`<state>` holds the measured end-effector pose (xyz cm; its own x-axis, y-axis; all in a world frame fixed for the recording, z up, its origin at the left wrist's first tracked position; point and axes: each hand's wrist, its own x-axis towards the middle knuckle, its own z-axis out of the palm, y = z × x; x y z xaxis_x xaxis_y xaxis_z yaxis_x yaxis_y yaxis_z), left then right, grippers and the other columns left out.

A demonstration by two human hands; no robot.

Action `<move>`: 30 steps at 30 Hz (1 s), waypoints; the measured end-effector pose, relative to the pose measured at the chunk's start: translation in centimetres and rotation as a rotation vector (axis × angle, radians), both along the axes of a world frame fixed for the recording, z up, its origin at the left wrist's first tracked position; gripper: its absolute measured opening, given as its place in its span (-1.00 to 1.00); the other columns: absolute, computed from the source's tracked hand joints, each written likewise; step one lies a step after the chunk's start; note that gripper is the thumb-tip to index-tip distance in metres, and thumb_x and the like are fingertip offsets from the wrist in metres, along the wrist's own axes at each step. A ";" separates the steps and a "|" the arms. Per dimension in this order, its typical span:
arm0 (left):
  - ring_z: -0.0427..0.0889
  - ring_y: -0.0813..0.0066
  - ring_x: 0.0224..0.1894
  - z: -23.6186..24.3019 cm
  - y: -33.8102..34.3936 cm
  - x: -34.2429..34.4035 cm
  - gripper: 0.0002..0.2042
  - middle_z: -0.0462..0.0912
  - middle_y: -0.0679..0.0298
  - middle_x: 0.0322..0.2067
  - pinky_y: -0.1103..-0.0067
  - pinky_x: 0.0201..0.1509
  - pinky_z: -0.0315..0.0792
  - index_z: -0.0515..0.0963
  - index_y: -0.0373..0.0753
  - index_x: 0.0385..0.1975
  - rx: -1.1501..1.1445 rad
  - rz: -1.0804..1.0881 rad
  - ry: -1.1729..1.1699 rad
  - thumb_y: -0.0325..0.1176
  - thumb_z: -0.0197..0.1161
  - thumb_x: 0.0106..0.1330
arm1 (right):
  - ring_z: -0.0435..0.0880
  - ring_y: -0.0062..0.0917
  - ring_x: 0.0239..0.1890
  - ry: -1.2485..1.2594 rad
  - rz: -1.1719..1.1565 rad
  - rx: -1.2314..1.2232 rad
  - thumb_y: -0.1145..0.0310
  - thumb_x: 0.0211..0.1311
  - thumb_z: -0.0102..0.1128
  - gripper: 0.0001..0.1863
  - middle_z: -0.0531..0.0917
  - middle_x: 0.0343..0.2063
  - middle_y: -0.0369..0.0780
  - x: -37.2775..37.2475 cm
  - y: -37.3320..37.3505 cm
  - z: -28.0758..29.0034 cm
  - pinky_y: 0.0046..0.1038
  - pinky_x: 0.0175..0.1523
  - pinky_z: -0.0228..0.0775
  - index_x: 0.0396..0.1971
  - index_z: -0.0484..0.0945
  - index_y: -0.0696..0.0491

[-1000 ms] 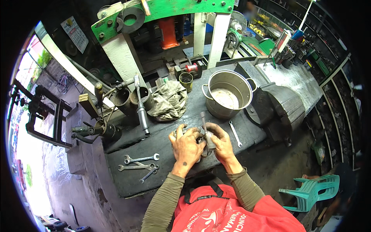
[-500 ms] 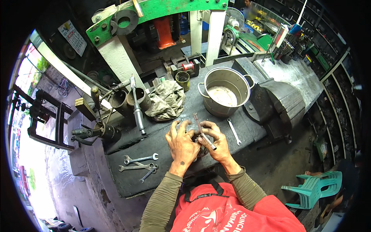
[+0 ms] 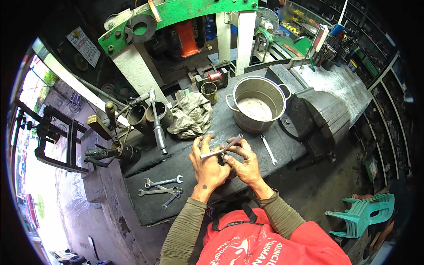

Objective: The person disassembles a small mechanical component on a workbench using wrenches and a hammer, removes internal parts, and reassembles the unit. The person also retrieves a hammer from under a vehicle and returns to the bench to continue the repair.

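My left hand [image 3: 208, 164] is closed around a dark object on the bench, mostly hidden under both hands. My right hand [image 3: 244, 162] grips a slim metal tubular wrench [image 3: 212, 153], lying slanted across the top of that object, its thumb bent beside the left hand. Both hands are at the near side of the dark metal bench [image 3: 159, 212]. Several combination wrenches [image 3: 161, 191] lie to the left, and a single wrench [image 3: 268, 150] to the right. A crumpled grey rag [image 3: 190, 114] and a steel pot [image 3: 255, 120] stand beyond my hands.
A jack-like tool [image 3: 157, 132] leans among metal cans behind the left side. A green press frame [image 3: 185, 6] rises behind. A large dark metal block [image 3: 322, 115] occupies the right, stacked teal chairs [image 3: 366, 212] stand lower right, and a person [image 3: 282, 5] is in the back.
The tubular wrench has turned from upright through one diagonal to the opposite slant across my hands. My fingers have shifted slightly with it.
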<state>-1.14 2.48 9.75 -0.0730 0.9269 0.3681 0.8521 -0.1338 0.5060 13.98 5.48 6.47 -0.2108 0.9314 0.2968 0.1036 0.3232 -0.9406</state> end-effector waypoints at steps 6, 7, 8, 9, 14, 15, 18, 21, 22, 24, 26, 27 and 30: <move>0.19 -0.05 0.45 0.0 0.2 0.3 -0.70 0.45 0.26 0.29 0.05 0.40 0.18 0.78 -0.09 -0.18 -0.090 0.036 -0.014 -0.24 0.46 0.05 | 0.48 -0.28 0.26 0.081 0.031 -0.064 0.40 0.15 0.55 -0.66 0.60 0.17 -0.18 0.1 -0.2 0.4 -0.23 0.38 0.33 -0.03 0.80 -0.02; 0.19 -0.03 0.45 0.0 0.1 0.3 -0.71 0.44 0.25 0.31 0.06 0.41 0.17 0.77 -0.10 -0.21 -0.036 0.035 -0.009 -0.25 0.47 0.03 | 0.48 -0.28 0.26 0.059 0.015 -0.031 0.41 0.14 0.55 -0.66 0.60 0.16 -0.18 0.1 -0.2 0.4 -0.23 0.37 0.34 -0.04 0.81 -0.02; 0.19 -0.03 0.46 0.0 0.1 0.4 -0.72 0.44 0.25 0.31 0.06 0.41 0.17 0.77 -0.11 -0.23 -0.028 0.038 -0.015 -0.24 0.47 0.03 | 0.49 -0.29 0.25 0.021 0.009 0.010 0.42 0.14 0.55 -0.67 0.60 0.16 -0.18 0.1 -0.2 0.5 -0.24 0.36 0.34 -0.05 0.81 -0.02; 0.19 -0.03 0.46 0.0 0.1 0.3 -0.72 0.43 0.25 0.31 0.06 0.42 0.16 0.77 -0.12 -0.24 -0.001 0.036 -0.018 -0.24 0.47 0.02 | 0.49 -0.29 0.25 -0.013 -0.004 0.050 0.42 0.14 0.55 -0.68 0.59 0.15 -0.18 0.1 -0.2 0.5 -0.24 0.36 0.35 -0.06 0.81 -0.03; 0.23 -0.04 0.44 -0.2 0.1 -0.2 -0.65 0.46 0.28 0.32 0.10 0.47 0.14 0.79 -0.01 -0.10 -0.110 -0.010 0.030 -0.24 0.43 0.04 | 0.50 -0.29 0.24 0.045 0.003 0.006 0.42 0.18 0.52 -0.71 0.58 0.15 -0.15 -0.3 -0.2 0.6 -0.26 0.33 0.38 -0.07 0.80 -0.01; 0.24 -0.03 0.43 -0.2 0.2 -0.2 -0.63 0.46 0.23 0.30 0.10 0.46 0.15 0.78 -0.02 -0.09 -0.116 0.022 0.041 -0.30 0.45 0.02 | 0.50 -0.29 0.24 0.036 -0.012 -0.008 0.43 0.19 0.51 -0.71 0.58 0.14 -0.15 -0.4 -0.3 0.6 -0.25 0.34 0.38 -0.06 0.80 0.00; 0.23 -0.02 0.43 -0.2 0.5 0.4 -0.71 0.43 0.21 0.31 0.05 0.43 0.14 0.75 -0.12 -0.23 -0.037 0.103 -0.023 -0.24 0.47 0.03 | 0.52 -0.28 0.24 0.125 -0.007 -0.081 0.42 0.22 0.47 -0.73 0.59 0.12 -0.14 -0.6 -0.3 0.7 -0.24 0.35 0.38 -0.07 0.78 0.05; 0.23 -0.03 0.44 0.1 0.2 0.7 -0.69 0.48 0.17 0.28 0.08 0.45 0.16 0.77 -0.07 -0.15 -0.021 0.059 -0.024 -0.23 0.44 0.06 | 0.54 -0.27 0.22 0.036 -0.043 0.000 0.42 0.22 0.47 -0.73 0.59 0.10 -0.13 -0.6 -0.3 0.7 -0.26 0.30 0.43 -0.08 0.76 0.11; 0.24 -0.04 0.44 0.2 0.1 0.6 -0.70 0.50 0.15 0.27 0.09 0.46 0.16 0.78 -0.06 -0.15 0.023 0.041 -0.002 -0.24 0.43 0.08 | 0.54 -0.27 0.21 0.040 -0.033 -0.013 0.43 0.23 0.46 -0.73 0.59 0.10 -0.13 -0.5 -0.2 0.7 -0.26 0.30 0.43 -0.08 0.76 0.12; 0.25 -0.04 0.44 0.4 0.1 0.4 -0.71 0.50 0.16 0.28 0.09 0.47 0.15 0.77 -0.07 -0.17 -0.071 0.022 0.019 -0.22 0.45 0.08 | 0.55 -0.27 0.21 0.051 -0.022 -0.037 0.44 0.24 0.45 -0.74 0.59 0.10 -0.12 -0.5 -0.2 0.5 -0.27 0.30 0.43 -0.08 0.75 0.15; 0.24 -0.03 0.44 0.5 0.2 0.3 -0.71 0.50 0.17 0.27 0.09 0.47 0.15 0.78 -0.07 -0.18 -0.104 0.034 0.028 -0.20 0.46 0.07 | 0.56 -0.27 0.20 0.107 -0.024 -0.040 0.41 0.30 0.42 -0.75 0.59 0.10 -0.10 -0.5 -0.2 0.3 -0.26 0.31 0.42 -0.06 0.75 0.15; 0.25 -0.02 0.44 0.4 0.3 0.3 -0.71 0.50 0.19 0.27 0.09 0.47 0.15 0.78 -0.07 -0.20 -0.109 0.058 0.023 -0.19 0.46 0.07 | 0.56 -0.28 0.20 0.146 -0.020 -0.060 0.40 0.31 0.41 -0.75 0.59 0.11 -0.10 -0.6 -0.2 0.1 -0.26 0.30 0.42 -0.06 0.74 0.15; 0.24 0.00 0.45 0.4 0.5 0.8 -0.71 0.51 0.24 0.26 0.09 0.47 0.14 0.79 -0.08 -0.24 -0.082 0.104 0.004 -0.18 0.49 0.03 | 0.53 -0.34 0.23 0.122 -0.001 -0.064 0.38 0.37 0.37 -0.75 0.58 0.12 -0.11 -0.9 -0.1 -0.1 -0.29 0.30 0.41 -0.04 0.74 0.15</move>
